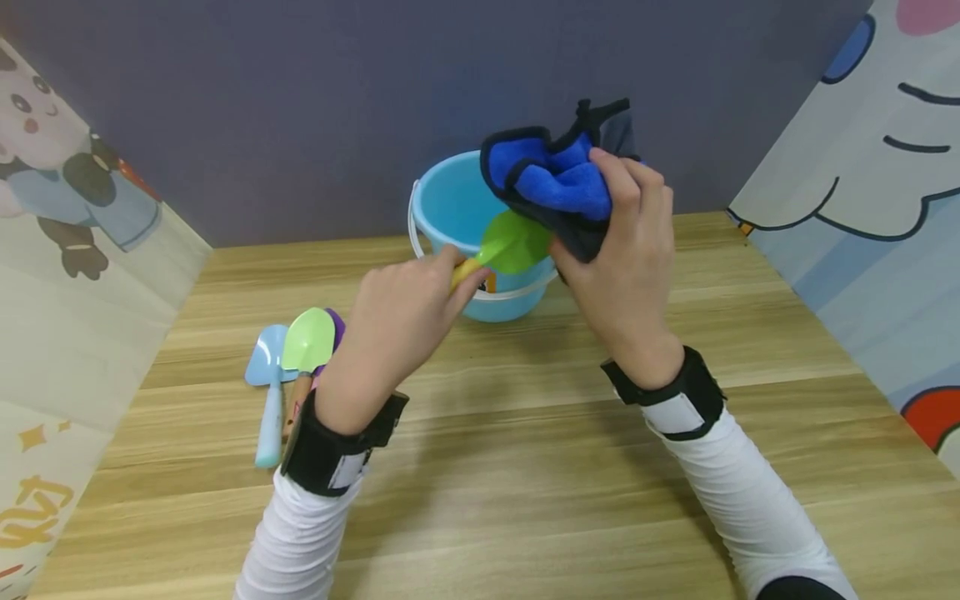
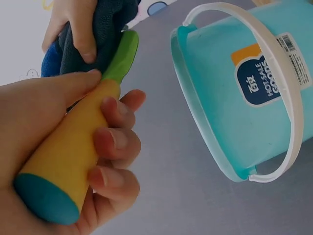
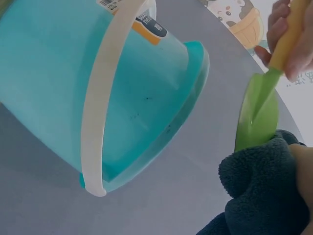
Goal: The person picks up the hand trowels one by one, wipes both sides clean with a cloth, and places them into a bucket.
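purple toy (image 1: 335, 327) mostly hidden behind left hand (image 1: 397, 321)

Glossy plastic bucket (image 1: 457, 208); fluffy cloth (image 1: 558, 179); matt wood-grain table (image 1: 525, 467)

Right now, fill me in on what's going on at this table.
A person is working at a wooden table. The left hand grips the yellow handle of a toy shovel with a green blade. The right hand holds a bunched blue cloth against that blade, just above a light blue bucket with a white handle that stands upright on the table. To the left lie more toy shovels, light blue, light green and purple.
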Demonstrator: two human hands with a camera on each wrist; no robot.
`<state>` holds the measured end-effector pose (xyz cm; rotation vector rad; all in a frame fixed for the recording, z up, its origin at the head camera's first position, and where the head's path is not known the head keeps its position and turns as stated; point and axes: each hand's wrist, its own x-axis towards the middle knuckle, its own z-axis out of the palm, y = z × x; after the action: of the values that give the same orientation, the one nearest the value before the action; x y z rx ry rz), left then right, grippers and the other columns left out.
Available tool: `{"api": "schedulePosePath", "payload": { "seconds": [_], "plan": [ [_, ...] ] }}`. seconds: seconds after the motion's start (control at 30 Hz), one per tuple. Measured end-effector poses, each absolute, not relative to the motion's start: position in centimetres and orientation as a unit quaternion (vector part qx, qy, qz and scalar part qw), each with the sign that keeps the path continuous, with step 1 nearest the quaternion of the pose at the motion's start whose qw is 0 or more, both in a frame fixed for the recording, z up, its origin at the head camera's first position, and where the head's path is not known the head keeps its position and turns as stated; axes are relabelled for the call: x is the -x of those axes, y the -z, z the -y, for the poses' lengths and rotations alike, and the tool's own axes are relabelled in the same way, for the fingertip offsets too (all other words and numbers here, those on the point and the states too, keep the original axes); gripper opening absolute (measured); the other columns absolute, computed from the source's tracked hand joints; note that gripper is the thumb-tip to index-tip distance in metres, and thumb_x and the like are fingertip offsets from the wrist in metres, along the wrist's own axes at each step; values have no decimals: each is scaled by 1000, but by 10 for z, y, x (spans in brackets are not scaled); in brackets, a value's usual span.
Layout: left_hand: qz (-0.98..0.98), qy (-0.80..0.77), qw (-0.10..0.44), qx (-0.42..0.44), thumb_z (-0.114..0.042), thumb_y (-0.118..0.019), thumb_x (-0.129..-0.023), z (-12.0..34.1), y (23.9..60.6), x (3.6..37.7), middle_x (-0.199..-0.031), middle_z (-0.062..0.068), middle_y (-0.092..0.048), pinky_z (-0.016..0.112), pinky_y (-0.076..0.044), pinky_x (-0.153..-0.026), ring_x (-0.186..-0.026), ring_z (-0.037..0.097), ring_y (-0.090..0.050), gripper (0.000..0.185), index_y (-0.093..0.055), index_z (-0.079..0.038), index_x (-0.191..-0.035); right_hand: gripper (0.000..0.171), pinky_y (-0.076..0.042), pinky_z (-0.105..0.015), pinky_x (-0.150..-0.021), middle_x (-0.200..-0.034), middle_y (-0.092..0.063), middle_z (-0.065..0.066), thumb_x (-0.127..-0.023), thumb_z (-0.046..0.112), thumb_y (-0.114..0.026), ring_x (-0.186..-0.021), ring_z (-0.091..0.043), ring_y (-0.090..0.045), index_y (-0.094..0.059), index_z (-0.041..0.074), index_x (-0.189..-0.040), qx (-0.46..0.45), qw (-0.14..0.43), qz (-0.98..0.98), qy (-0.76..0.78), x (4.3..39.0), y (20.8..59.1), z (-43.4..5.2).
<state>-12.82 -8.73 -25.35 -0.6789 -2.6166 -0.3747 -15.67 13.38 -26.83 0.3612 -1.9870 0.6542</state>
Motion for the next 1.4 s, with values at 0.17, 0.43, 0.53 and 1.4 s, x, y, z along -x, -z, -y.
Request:
{"api": "schedulePosePath", "payload": {
  "seconds": [0.17, 0.43, 0.53, 1.4],
  "plan": [
    [953, 172, 138, 208, -39, -49, -107, 90, 250, 129, -74, 3, -45, 34, -37, -53, -60, 23, -49, 34, -54, -9, -93, 54, -43, -43, -111, -133, -55, -20, -89, 23, -72, -127, -31, -53, -46, 19, -137, -144, 511, 789, -310, 153, 262, -137],
    [947, 169, 187, 199, -40, -53, -106, 97, 251, 134, -67, 4, -45, 31, -32, -46, -51, 23, -46, 33, -50, -7, -102, 52, -41, -40, -110, -129, -55, -18, -85, 25, -73, -125, -23, -52, -48, 14, -129, -152, 549, 733, -372, 143, 250, -135],
    [941, 164, 212, 207, -40, -55, -104, 98, 252, 134, -64, 4, -46, 31, -30, -44, -48, 23, -45, 34, -49, -7, -103, 52, -41, -41, -109, -128, -55, -20, -84, 25, -72, -123, -25, -52, -47, 13, -128, -162, 548, 728, -379, 138, 250, -131],
    [908, 127, 326, 232, -38, -71, -95, 94, 252, 129, -55, 2, -45, 36, -27, -41, -42, 21, -43, 36, -54, -7, -100, 60, -48, -53, -97, -135, -53, -23, -86, 20, -70, -114, -41, -55, -43, 16, -139, -269, 467, 800, -264, 135, 271, -111]
  ]
}}
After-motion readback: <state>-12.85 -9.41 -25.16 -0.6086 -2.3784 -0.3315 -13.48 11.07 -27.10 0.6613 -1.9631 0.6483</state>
